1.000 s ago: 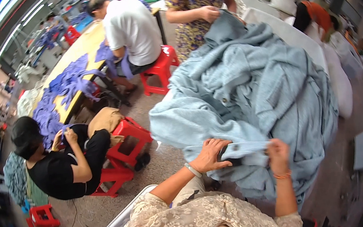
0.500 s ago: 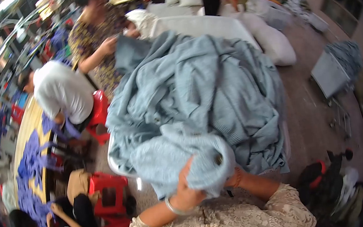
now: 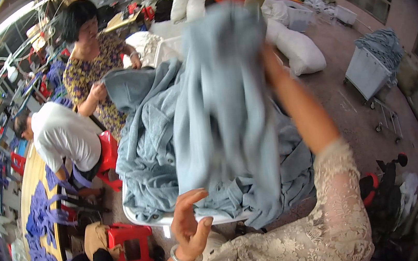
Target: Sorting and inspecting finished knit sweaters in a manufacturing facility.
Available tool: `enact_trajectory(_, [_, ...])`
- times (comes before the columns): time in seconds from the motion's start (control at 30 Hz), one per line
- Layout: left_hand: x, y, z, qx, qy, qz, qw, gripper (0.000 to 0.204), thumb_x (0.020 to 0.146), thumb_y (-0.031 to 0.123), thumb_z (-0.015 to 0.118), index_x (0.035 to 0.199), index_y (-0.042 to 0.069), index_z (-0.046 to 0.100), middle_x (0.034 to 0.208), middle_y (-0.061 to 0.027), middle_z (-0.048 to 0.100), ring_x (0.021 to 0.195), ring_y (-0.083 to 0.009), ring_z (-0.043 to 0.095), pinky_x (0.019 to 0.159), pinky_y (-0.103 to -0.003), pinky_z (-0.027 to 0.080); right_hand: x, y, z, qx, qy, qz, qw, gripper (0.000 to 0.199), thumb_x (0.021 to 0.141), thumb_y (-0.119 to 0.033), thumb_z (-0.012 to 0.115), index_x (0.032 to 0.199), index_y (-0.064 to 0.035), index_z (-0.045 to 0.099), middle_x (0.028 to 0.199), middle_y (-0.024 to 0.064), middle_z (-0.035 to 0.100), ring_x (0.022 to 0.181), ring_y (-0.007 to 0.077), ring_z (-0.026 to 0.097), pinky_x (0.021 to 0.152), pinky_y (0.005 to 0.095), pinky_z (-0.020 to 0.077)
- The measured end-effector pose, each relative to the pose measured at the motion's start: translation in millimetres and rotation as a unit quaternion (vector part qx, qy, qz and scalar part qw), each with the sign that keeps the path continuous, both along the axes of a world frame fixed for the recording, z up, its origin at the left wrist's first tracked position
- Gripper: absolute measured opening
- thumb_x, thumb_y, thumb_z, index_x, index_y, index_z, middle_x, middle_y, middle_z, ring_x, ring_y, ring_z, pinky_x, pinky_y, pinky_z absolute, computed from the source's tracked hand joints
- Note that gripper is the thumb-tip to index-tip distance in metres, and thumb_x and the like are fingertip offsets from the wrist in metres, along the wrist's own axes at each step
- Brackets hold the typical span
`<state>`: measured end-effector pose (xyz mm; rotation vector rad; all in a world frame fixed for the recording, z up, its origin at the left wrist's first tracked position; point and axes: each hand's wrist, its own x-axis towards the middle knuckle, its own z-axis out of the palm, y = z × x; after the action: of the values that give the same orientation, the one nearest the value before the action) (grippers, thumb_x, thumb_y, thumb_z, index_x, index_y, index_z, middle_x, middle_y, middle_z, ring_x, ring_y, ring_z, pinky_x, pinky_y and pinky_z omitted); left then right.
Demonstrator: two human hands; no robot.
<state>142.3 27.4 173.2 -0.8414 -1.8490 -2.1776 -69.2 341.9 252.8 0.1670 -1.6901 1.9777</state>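
Observation:
My right hand (image 3: 269,60) is raised high and grips a light blue garment (image 3: 222,108), which hangs down from it over the heap. My left hand (image 3: 189,227) is low, open with fingers spread, just in front of the garment's lower edge and apart from it. Under both lies a heap of light blue garments (image 3: 144,159) in a white bin whose rim (image 3: 178,219) shows at the front. A person in a patterned dress (image 3: 87,67) stands at the far side and holds another part of the heap.
A person in a white shirt (image 3: 64,138) sits on a red stool (image 3: 107,153) to the left, beside a table with purple cloth (image 3: 38,224). Red stools (image 3: 128,239) stand at lower left. White sacks (image 3: 298,46) and a bin of blue garments (image 3: 375,58) stand to the right.
My right hand has lifted one blue garment up from the heap. My left hand has let go of the cloth and now hangs open below. The view has swung to the left.

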Motion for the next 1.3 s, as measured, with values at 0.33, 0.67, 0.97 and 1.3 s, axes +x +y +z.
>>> enact_trajectory(0.33, [23.6, -32.9, 27.5, 0.101, 0.064, -0.347, 0.930, 0.088, 0.083, 0.057, 0.055, 0.135, -0.010, 0.032, 0.135, -0.0243, 0.039, 0.125, -0.0356, 0.037, 0.103, -0.046, 0.028, -1.1, -46.2, -11.8, 0.160, 0.052, 0.062, 0.984, 0.059, 0.089, -0.004, 0.056, 0.141, -0.0026, 0.027, 0.136, 0.0210, 0.040, 0.116, 0.0199, 0.048, 0.097, 0.0281, 0.0399])
enact_trajectory(0.67, [48.7, -65.0, 104.1, 0.136, 0.191, -0.262, 0.936, 0.088, 0.082, 0.055, 0.057, 0.126, -0.019, 0.038, 0.129, -0.0457, 0.029, 0.123, -0.0560, 0.032, 0.095, -0.060, 0.032, 78.9, -86.7, -140.9, 0.292, -0.099, 0.223, 0.925, 0.030, 0.093, -0.007, 0.050, 0.121, 0.0033, 0.053, 0.109, 0.0113, 0.063, 0.080, 0.0103, 0.060, 0.069, 0.0226, 0.0493])
enact_trajectory(0.97, [5.3, -102.6, 115.8, 0.120, 0.207, -0.267, 0.933, 0.102, 0.078, 0.066, 0.048, 0.133, -0.018, 0.024, 0.135, -0.0444, 0.017, 0.131, -0.0528, 0.017, 0.102, -0.061, 0.017, 75.2, -121.5, -156.4, 0.292, -0.140, 0.194, 0.926, 0.023, 0.093, -0.007, 0.049, 0.110, 0.0032, 0.059, 0.091, 0.0113, 0.067, 0.068, 0.0092, 0.060, 0.061, 0.0218, 0.0502])
enact_trajectory(1.3, [-55.9, -250.4, 87.3, 0.163, 0.117, -0.234, 0.951, 0.094, 0.077, 0.056, 0.061, 0.130, -0.017, 0.035, 0.128, -0.0473, 0.030, 0.125, -0.0561, 0.029, 0.100, -0.063, 0.020, 54.1, -281.6, -197.6, 0.348, -0.204, 0.338, 0.850, 0.021, 0.088, -0.001, 0.051, 0.106, 0.0032, 0.061, 0.089, 0.0124, 0.068, 0.076, 0.0158, 0.067, 0.064, 0.0255, 0.0546])
